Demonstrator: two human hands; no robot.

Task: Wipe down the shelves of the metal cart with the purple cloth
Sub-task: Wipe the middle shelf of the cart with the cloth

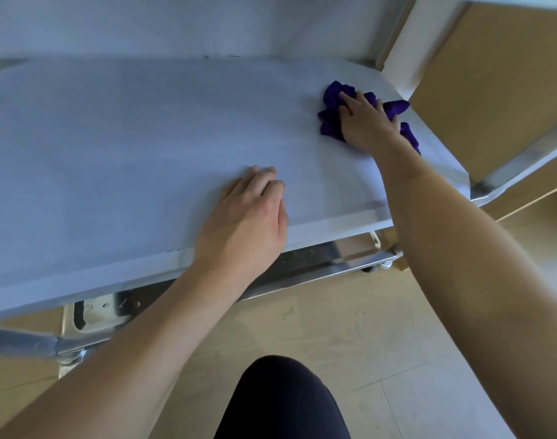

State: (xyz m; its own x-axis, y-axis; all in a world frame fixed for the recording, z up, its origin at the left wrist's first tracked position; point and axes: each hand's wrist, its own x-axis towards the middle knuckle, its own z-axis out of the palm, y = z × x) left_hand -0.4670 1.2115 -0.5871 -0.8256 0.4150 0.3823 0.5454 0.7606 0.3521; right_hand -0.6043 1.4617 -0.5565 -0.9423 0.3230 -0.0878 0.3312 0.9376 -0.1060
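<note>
Two bare hands on pale flat metal cart shelf (112,137): right hand (366,122) presses crumpled purple cloth (331,98) at shelf's 2 o'clock corner, fingers outstretched; left hand (245,217) rests flat, fingers relaxed, toward 6 o'clock edge.

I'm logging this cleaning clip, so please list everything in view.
shelf: one, pale grey, fills the view
cloth: one, purple, bunched at shelf's far right
lower shelf: one, shiny metal, beneath
casters: two, grey, under the cart
floor: beige, below
panel: tan wood, right of cart
knee: one, dark trousers, bottom centre
left hand: one, bare, flat near shelf's front edge
right hand: one, bare, pressing cloth
</note>
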